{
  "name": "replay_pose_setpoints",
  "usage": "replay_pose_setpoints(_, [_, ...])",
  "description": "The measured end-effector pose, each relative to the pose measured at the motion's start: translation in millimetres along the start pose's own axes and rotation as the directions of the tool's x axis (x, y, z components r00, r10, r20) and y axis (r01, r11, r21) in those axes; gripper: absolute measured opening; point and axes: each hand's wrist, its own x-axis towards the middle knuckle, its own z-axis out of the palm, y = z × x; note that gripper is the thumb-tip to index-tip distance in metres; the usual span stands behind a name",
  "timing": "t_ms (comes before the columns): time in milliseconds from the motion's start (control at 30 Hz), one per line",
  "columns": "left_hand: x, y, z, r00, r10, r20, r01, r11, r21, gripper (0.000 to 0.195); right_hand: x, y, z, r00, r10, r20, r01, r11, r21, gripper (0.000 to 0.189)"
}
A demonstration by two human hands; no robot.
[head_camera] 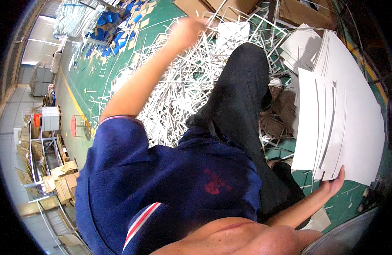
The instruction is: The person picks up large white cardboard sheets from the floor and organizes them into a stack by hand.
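Note:
My left hand [189, 30] is stretched out over a heap of thin white offcut strips [183, 92] and is blurred by motion. Whether its fingers hold a strip cannot be made out. At the right, my right hand [333, 185] grips the lower edge of several white sheets [325, 127], fingers underneath and thumb up at the edge. These sheets look like thin board and lie over a larger white stack [358, 121]. Narrow slits or partly separated strips run along them. My bent knee [248, 60] in black trousers stands between the heap and the sheets.
Brown cardboard [306, 14] lies beyond the heap. Blue and tan scraps [119, 38] are scattered over the green floor [90, 76]. A red round stool [73, 126] stands by a yellow floor line. Wooden pallets and boxes [63, 181] sit farther off at the left.

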Motion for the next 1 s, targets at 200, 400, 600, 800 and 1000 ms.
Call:
replay_pose_setpoints(200, [-100.8,-271.2,5.8,0.539,-0.832,0.13,0.669,0.517,0.534,0.036,-5.6,14.5,2.3,0.986,-0.104,-0.129,0.106,0.994,0.007,0.048])
replay_pose_setpoints(400, [-24.3,-141.9,88.4,0.892,-0.44,0.107,0.444,0.896,-0.015,0.038,9.4,20.6,-8.1,0.985,-0.16,-0.056,0.163,0.985,0.05,0.043])
replay_pose_setpoints(600, [134.3,144.1,110.4,0.912,0.395,-0.11,-0.408,0.849,-0.335,0.035,7.0,31.7,-18.9,0.98,-0.197,-0.014,0.197,0.973,0.123,0.04])
replay_pose_setpoints(800, [204.2,302.0,157.3,0.866,0.498,0.039,-0.424,0.774,-0.471,0.042,-8.7,46.6,-50.2,0.951,-0.245,-0.191,0.249,0.968,0.0,0.039])
replay_pose_setpoints(1000, [298.1,438.8,202.5,0.779,0.625,0.053,-0.562,0.733,-0.384,0.056,-24.3,89.9,-106.2,0.973,-0.225,0.047,0.216,0.966,0.138,0.041])
